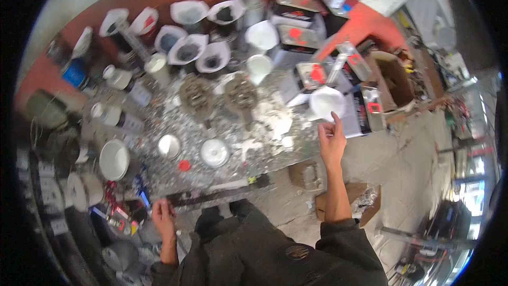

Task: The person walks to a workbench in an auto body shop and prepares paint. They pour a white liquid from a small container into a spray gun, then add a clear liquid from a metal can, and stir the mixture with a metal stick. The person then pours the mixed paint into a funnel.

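My right hand (pixel 332 140) reaches over the right end of the worktable, its index finger stretched out and the others partly bent, with nothing visible in it. Just beyond the fingertips is a white paper cup (pixel 326 103), tilted so that its mouth shows; whether the finger touches it I cannot tell. My left hand (pixel 163 217) is low at the table's front left edge, its fingers curled in. What they hold, if anything, is hidden. Closest to it lie a blue-handled tool (pixel 144 197) and a red cap (pixel 184 166). A round white lid (pixel 215 153) lies farther in.
Several paper-lined cups (pixel 188 48) line the back, near a metal cylinder (pixel 253 0). Two crusted brown holders (pixel 241 95) stand mid-table. White bottles (pixel 117 115) and a white tub (pixel 114 159) are left. Boxes with metal cans (pixel 312 76) crowd the right; a cardboard box (pixel 352 201) is on the floor.
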Tool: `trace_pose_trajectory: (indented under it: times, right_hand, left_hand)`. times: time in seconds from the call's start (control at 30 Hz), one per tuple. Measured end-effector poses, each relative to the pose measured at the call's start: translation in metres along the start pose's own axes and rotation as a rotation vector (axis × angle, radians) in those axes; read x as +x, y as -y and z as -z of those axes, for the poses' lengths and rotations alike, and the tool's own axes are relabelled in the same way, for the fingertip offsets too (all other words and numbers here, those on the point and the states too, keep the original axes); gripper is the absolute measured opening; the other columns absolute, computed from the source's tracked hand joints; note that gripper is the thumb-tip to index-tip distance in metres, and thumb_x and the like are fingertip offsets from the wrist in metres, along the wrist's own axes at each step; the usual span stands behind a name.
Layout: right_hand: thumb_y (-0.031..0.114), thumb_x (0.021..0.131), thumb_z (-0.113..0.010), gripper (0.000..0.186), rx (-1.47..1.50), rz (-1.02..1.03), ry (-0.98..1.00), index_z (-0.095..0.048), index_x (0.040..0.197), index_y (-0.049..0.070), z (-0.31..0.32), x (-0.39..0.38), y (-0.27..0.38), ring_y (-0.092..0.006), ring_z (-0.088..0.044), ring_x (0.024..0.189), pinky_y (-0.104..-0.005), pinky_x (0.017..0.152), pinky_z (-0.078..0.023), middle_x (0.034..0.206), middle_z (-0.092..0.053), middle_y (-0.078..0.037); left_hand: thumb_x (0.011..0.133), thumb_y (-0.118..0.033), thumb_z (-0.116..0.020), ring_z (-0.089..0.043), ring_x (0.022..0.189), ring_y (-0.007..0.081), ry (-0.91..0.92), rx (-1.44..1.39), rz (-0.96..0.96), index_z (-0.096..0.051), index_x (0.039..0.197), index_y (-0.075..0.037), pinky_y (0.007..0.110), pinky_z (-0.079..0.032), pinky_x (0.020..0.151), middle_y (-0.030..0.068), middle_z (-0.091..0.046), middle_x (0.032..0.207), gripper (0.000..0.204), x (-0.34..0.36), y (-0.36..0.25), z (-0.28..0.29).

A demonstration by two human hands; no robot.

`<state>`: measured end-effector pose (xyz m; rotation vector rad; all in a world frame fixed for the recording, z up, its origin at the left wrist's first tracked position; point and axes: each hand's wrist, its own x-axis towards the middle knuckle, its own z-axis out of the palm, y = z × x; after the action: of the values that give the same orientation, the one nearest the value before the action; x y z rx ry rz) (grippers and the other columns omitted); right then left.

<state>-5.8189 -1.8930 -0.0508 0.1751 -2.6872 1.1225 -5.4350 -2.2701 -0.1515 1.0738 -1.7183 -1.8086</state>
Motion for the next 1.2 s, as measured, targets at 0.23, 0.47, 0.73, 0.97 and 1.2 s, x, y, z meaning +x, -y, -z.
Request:
trace_pose_trajectory:
  times: [0.23, 0.47, 0.73, 0.97, 1.2]
  right_hand:
    - [0.022, 0.077, -0.087, 0.086, 0.025, 0.441, 0.614, -0.044, 0.149, 0.002, -0.137, -0.122, 0.055, -0.0389, -0.049, 0.132, -0.0482, 0.109, -0.042, 0.144, -0.051, -0.021]
    - [0.029, 0.06, -0.096, 0.115, -0.018, 0.437, 0.535, -0.035, 0.152, 0.0, -0.214, -0.142, 0.084, -0.0435, -0.04, 0.138, -0.0513, 0.115, -0.035, 0.152, -0.04, -0.025]
    - [0.032, 0.063, -0.095, 0.109, 0.066, 0.476, 0.717, -0.037, 0.149, 0.0, -0.153, -0.126, 0.161, -0.0411, -0.05, 0.129, -0.0476, 0.111, -0.042, 0.139, -0.05, -0.022]
    - [0.031, 0.058, -0.096, 0.121, -0.014, 0.805, 0.781, -0.031, 0.155, 0.001, -0.115, -0.069, 0.294, -0.0391, -0.052, 0.126, -0.0466, 0.111, -0.042, 0.141, -0.051, -0.021]
    - [0.032, 0.06, -0.093, 0.117, -0.388, 1.074, 0.97, -0.031, 0.154, 0.001, -0.149, -0.059, 0.393, -0.0425, -0.049, 0.125, -0.0476, 0.111, -0.042, 0.138, -0.051, -0.023]
  left_hand:
    - [0.107, -0.017, -0.056, -0.05, 0.063, 0.0075, -0.064, -0.034, 0.028, -0.058, 0.104, -0.007, 0.024, -0.041, 0.055, -0.0009, -0.055, 0.074, 0.01, -0.007, -0.029, 0.004]
    - [0.107, -0.016, -0.057, -0.051, 0.064, 0.0075, -0.152, -0.085, 0.053, -0.057, 0.107, -0.007, 0.023, -0.041, 0.055, -0.0001, -0.056, 0.075, 0.009, -0.016, -0.016, 0.042]
    - [0.107, -0.018, -0.058, -0.052, 0.066, 0.0061, -0.215, -0.182, 0.136, -0.059, 0.109, -0.007, 0.022, -0.04, 0.055, -0.0015, -0.057, 0.078, 0.011, -0.005, 0.003, 0.07]
    - [0.106, -0.016, -0.061, -0.052, 0.071, 0.0061, -0.208, -0.25, 0.052, -0.06, 0.111, -0.007, 0.023, -0.043, 0.06, -0.0024, -0.058, 0.084, 0.011, 0.035, 0.013, 0.062]
    - [0.089, -0.014, -0.078, -0.056, 0.091, 0.0216, -0.366, 0.247, -0.193, -0.062, 0.112, -0.004, 0.036, -0.048, 0.084, 0.0069, -0.061, 0.101, 0.03, 0.067, -0.012, 0.053]
